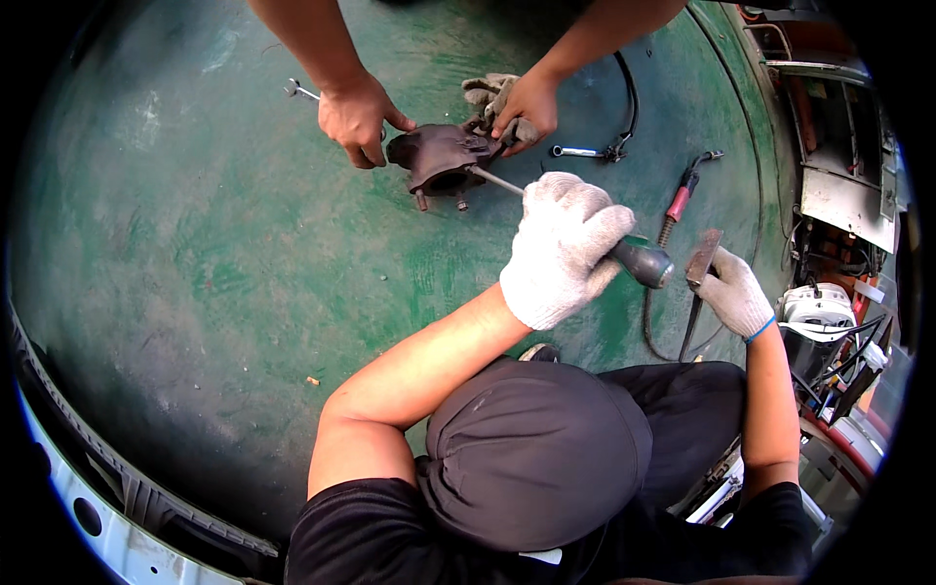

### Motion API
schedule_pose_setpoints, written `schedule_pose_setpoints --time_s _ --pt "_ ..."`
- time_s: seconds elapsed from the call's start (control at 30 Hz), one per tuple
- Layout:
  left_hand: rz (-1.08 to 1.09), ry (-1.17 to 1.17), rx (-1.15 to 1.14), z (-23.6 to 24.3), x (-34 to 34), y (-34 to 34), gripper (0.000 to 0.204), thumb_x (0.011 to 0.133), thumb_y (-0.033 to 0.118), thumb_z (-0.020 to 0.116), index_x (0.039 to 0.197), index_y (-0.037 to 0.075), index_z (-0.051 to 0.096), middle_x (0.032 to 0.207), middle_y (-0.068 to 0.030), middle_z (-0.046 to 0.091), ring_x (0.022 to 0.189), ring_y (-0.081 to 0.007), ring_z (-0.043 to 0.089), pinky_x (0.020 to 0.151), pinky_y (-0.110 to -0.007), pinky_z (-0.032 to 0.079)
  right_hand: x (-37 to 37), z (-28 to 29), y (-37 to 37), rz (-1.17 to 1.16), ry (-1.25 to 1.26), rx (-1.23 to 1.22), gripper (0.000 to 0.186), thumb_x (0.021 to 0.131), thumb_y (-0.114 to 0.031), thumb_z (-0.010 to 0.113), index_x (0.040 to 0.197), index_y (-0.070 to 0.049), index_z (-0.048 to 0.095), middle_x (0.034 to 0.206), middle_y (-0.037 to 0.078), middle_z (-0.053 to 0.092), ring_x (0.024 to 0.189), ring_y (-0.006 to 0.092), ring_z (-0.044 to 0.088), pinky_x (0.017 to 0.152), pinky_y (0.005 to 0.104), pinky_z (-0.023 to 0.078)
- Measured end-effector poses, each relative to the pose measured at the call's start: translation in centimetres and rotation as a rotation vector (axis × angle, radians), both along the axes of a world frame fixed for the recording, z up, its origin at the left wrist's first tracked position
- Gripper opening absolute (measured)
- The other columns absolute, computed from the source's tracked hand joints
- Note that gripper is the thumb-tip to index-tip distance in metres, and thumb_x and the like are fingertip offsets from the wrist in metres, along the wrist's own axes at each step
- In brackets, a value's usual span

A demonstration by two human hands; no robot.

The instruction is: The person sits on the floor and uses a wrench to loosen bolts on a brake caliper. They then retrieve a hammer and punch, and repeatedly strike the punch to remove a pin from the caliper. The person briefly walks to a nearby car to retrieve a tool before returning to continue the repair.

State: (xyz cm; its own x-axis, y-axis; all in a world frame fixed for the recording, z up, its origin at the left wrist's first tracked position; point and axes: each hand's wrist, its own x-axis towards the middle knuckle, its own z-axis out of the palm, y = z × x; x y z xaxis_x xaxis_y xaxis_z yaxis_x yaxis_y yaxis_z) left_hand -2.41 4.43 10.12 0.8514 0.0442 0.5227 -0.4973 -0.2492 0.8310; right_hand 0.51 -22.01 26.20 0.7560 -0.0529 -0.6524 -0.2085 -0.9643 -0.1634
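Observation:
My bare arms come in from the upper edge, across from a co-worker in a dark cap (536,453). My right hand (357,119), at picture left, grips one end of a rusty cast-metal housing (441,153) on the floor. My left hand (526,109) is closed on a grey work glove (495,93) against the housing's other end. Short studs stick out of the housing beside its dark opening. The co-worker's white-gloved left hand (565,249) holds a screwdriver (643,261), its tip against the housing. Their gloved right hand (738,297) grips a hammer (702,258), raised off the floor.
A spanner (302,91) lies beyond my right hand. A chrome wrench (577,151) and a black hose (632,93) lie by my left. A red-handled torch (678,203) trails its cable. Shelving (848,210) lines one side; a bumper-like part (127,478) lies in the opposite corner.

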Motion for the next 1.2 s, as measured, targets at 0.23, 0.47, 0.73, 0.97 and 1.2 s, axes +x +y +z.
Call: schedule_pose_setpoints --time_s 0.23,0.47,0.73,0.97,1.2 --pt "0.047 0.031 0.010 0.3 0.4 0.0 0.051 0.060 0.017 0.083 0.109 0.015 0.066 0.101 -0.0076 0.062 0.100 -0.0350 0.058 0.085 -0.051 0.042 0.9 3.6 1.3 0.017 -0.023 0.053 0.025 0.095 -0.023 0.068 0.105 0.001 0.066 0.092 0.008 0.066 0.089 0.0155 0.059 0.085 0.0342 0.052" --pt "0.120 0.010 0.010 0.3 1.0 -0.1 0.047 0.062 0.016 0.079 0.108 0.014 0.067 0.099 -0.0085 0.062 0.099 -0.0369 0.057 0.086 -0.051 0.042 0.4 3.5 1.6 -0.032 -0.180 0.285 0.016 0.095 -0.017 0.064 0.101 -0.002 0.063 0.091 0.003 0.060 0.087 0.0131 0.055 0.083 0.0297 0.048" --pt "0.214 -0.019 -0.032 0.1 1.4 -0.3 0.043 0.064 0.014 0.078 0.105 0.012 0.068 0.095 -0.0105 0.063 0.096 -0.0376 0.058 0.087 -0.051 0.043 -0.1 3.8 1.9 -0.053 -0.227 0.273 0.019 0.094 -0.015 0.064 0.105 0.000 0.064 0.094 0.003 0.063 0.090 0.0141 0.058 0.085 0.0311 0.050" --pt "0.248 -0.072 -0.080 -0.7 1.7 -0.2 0.044 0.063 0.015 0.082 0.104 0.012 0.067 0.093 -0.0114 0.062 0.095 -0.0374 0.059 0.085 -0.050 0.046 0.3 8.3 3.2 -0.022 -0.528 0.379 0.033 0.093 -0.020 0.064 0.118 0.001 0.065 0.097 0.002 0.062 0.086 0.0129 0.055 0.081 0.0285 0.046" --pt "0.173 -0.096 -0.120 -0.3 1.5 0.5 0.040 0.061 0.010 0.082 0.099 0.012 0.070 0.085 -0.0101 0.063 0.082 -0.0357 0.064 0.074 -0.048 0.052 -5.5 3.5 2.3 -0.184 -0.268 0.917 0.025 0.105 -0.028 0.068 0.101 -0.004 0.064 0.070 0.005 0.061 0.059 0.0146 0.057 0.055 0.0296 0.045"
